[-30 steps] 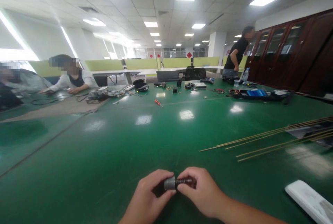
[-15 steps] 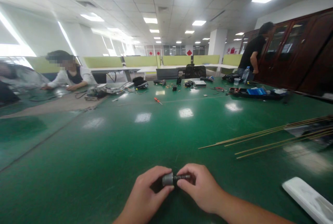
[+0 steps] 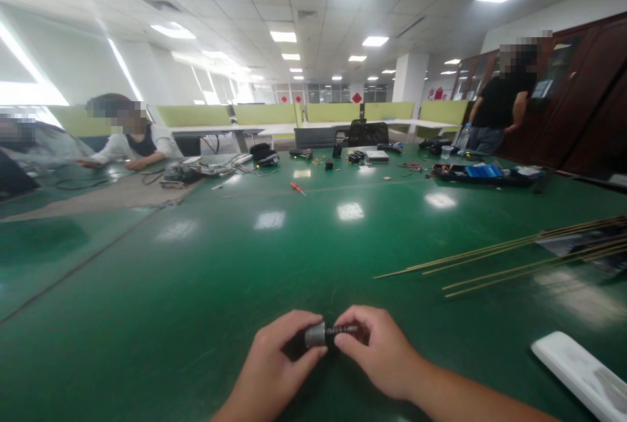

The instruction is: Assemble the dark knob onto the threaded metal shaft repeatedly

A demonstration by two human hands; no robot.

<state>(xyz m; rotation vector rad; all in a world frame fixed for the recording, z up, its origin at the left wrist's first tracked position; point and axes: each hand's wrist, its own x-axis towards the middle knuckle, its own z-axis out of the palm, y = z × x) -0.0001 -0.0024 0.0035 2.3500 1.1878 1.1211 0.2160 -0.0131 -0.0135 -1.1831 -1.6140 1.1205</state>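
Low in the middle of the view, both hands meet over the green table [image 3: 206, 291]. My left hand [image 3: 274, 370] is closed round a small grey metal cylinder [image 3: 314, 334]. A dark threaded screw [image 3: 341, 330] sticks out of the cylinder's right end, and my right hand [image 3: 379, 357] pinches that screw between thumb and fingers. The two parts are joined in one line, held just above the tabletop.
Several thin brass rods [image 3: 494, 264] lie to the right, a white flat device [image 3: 580, 373] at the near right. A red screwdriver [image 3: 296, 188], tools and cables [image 3: 196, 175] sit far back. Two people sit at the left [image 3: 132, 141]; one stands at the back right [image 3: 499, 108].
My hands with the cylinder and screw have stayed in place, shifting only slightly. The standing person at the back has walked to the right along the cabinets.
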